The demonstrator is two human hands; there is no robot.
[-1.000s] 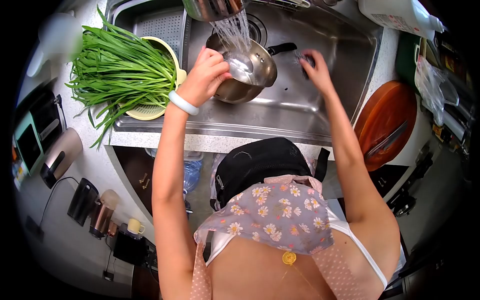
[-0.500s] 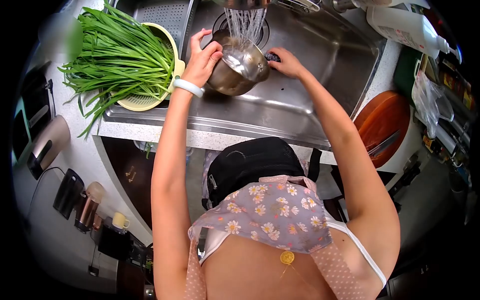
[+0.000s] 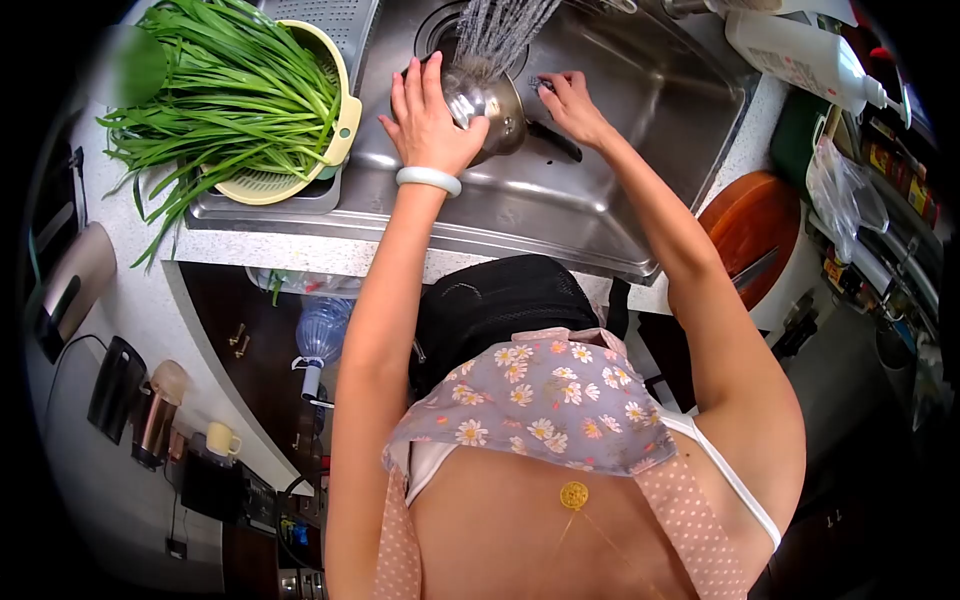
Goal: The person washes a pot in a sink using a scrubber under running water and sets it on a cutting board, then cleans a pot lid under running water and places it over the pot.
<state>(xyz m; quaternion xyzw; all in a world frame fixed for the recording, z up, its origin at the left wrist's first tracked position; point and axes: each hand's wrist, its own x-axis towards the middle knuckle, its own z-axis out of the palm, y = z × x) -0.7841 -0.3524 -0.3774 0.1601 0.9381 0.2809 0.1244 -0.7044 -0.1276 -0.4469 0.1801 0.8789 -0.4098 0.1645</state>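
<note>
Pot [image 3: 490, 108], in the head view, is seen in the sink [image 3: 565, 215], betw. both hands, w/ water [image 3: 508, 28] being run onto it. Its L side is partly covered by the L hand [image 3: 430, 118], grip spread apart & laid against the metal. In the R hand [image 3: 575, 105], a dark scrubber [image 3: 540, 84] is pinched, just beside the pot's R side, apprx. level w/ it. The pot's long axis is given by the black handle [image 3: 556, 143], angled R & toward the person's side; the R hand is nearer to it, though no contact is seen.
</note>
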